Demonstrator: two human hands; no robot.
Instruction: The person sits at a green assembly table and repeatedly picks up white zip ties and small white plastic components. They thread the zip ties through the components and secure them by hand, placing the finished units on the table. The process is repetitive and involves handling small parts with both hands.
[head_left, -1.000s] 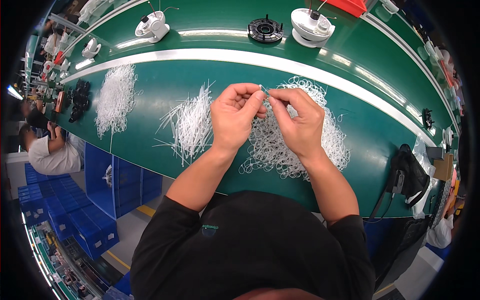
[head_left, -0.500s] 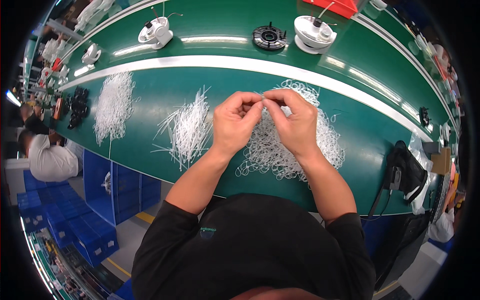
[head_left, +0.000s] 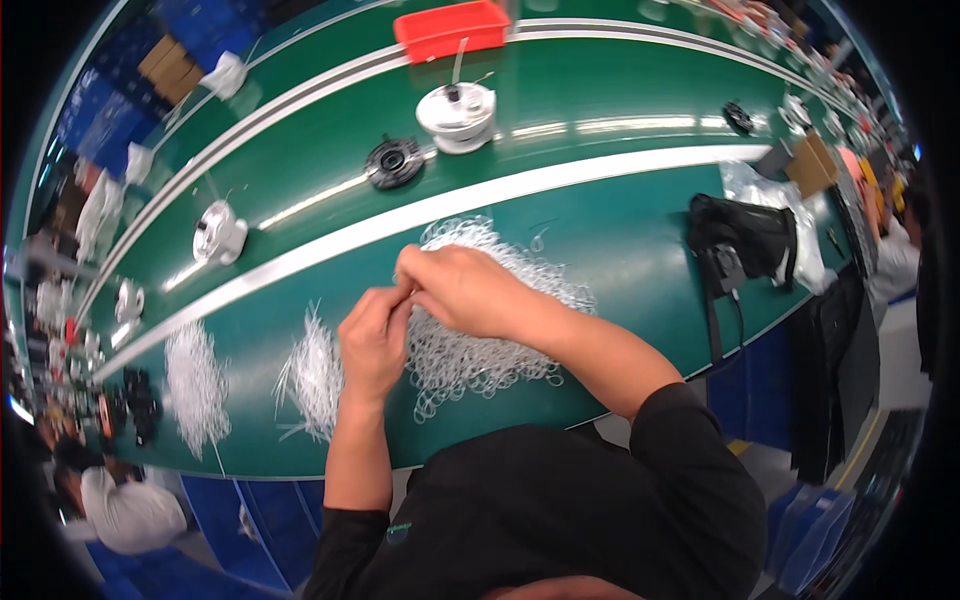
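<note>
Left hand (head_left: 372,345) meets right hand (head_left: 460,287) at the left edge of the looped white ties (head_left: 480,352)!
Fingers curl in, bunched together; whether they pinch anything, I can't tell. Straight white ties (head_left: 315,380) lie heaped to the left on the green table (head_left: 630,240).

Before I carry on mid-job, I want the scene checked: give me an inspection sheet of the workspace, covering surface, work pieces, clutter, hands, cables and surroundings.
Surface: green bench top, bordered by a white strip on its far side.
Work pieces: looped white pile by the hands; straight white strips to its left; another white pile farther left.
Clutter: black bag-like item and clear plastic at right.
Hands: left hand and right hand meet at the fingers; anything between them is hidden.
Cables: thin black cord by the bag-like item.
Surroundings: white housing, black round part and red tray beyond the strip; seated person lower left.
</note>
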